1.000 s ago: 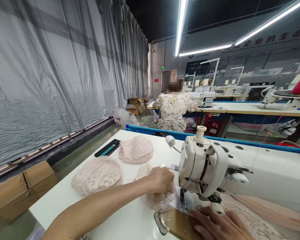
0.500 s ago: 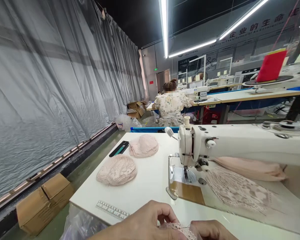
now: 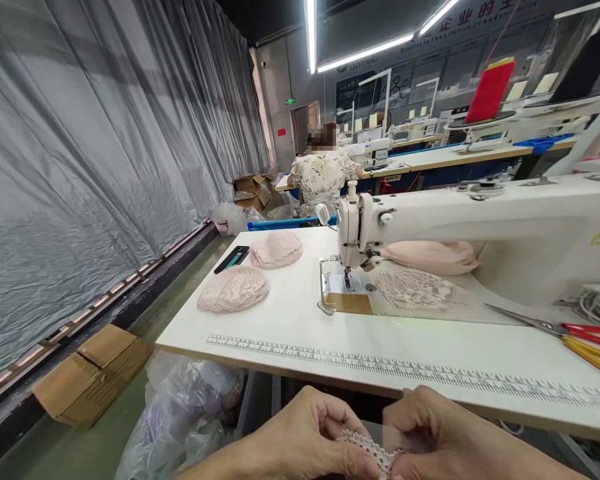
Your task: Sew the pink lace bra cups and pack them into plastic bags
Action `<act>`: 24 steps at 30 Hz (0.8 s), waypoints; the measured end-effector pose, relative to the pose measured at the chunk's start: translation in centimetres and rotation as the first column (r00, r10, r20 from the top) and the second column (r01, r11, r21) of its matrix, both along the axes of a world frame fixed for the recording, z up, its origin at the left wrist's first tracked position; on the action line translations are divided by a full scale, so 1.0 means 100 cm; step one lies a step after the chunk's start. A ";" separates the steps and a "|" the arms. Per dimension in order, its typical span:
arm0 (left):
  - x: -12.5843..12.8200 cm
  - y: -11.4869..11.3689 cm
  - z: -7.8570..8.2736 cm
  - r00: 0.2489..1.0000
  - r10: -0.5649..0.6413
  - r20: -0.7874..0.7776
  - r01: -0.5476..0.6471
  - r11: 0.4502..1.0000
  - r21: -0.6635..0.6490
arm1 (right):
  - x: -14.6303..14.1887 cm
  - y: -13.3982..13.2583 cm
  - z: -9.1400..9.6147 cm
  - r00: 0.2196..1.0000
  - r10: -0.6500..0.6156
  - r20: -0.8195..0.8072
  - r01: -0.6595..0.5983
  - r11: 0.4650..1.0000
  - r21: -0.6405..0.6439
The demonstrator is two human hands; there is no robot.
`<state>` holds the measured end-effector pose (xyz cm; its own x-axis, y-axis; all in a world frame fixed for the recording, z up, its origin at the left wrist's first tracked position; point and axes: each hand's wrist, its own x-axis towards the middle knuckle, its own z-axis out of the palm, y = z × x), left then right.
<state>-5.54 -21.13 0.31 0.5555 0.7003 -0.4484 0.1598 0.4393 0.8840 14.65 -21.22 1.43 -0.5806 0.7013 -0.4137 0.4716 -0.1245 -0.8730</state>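
A strip of pale pink lace [image 3: 371, 448] is stretched between my two hands, below the front edge of the sewing table. My left hand [image 3: 313, 437] pinches its left part between thumb and fingers. The other end is gripped by my right hand [image 3: 437, 427], thumb against bent fingers. The lower part of the lace runs out of view. Beyond my hands stands a white sewing machine [image 3: 460, 217]. Under its arm lie a lace piece [image 3: 415, 288] and a smooth pink piece [image 3: 430, 256]. Two stacks of pink lace cups, one nearer [image 3: 234, 289] and one farther [image 3: 277, 249], rest on the left.
A printed ruler [image 3: 355, 361] runs along the table's front. Scissors [image 3: 555, 327] with red and yellow handles lie at right. A black-green packet [image 3: 231, 259] is beside the stacks. Plastic bags [image 3: 180, 407] and a cardboard box [image 3: 90, 373] stand at left. A person [image 3: 320, 172] sits ahead.
The view has tilted down and shifted right, bringing the scissors and the whole front edge into sight. Both hands still hold the lace, now showing more of it.
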 end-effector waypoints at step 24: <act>0.008 -0.004 -0.052 0.974 -0.210 -0.080 0.201 0.974 -0.102 | 0.025 -0.033 -0.054 0.991 -0.126 -0.049 0.122 0.989 -0.085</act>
<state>-4.70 -21.49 -4.87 0.6376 0.5284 -0.5606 0.3324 0.4678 0.8190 17.17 -24.54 -3.97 -0.5144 0.7343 -0.4430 0.4005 -0.2511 -0.8812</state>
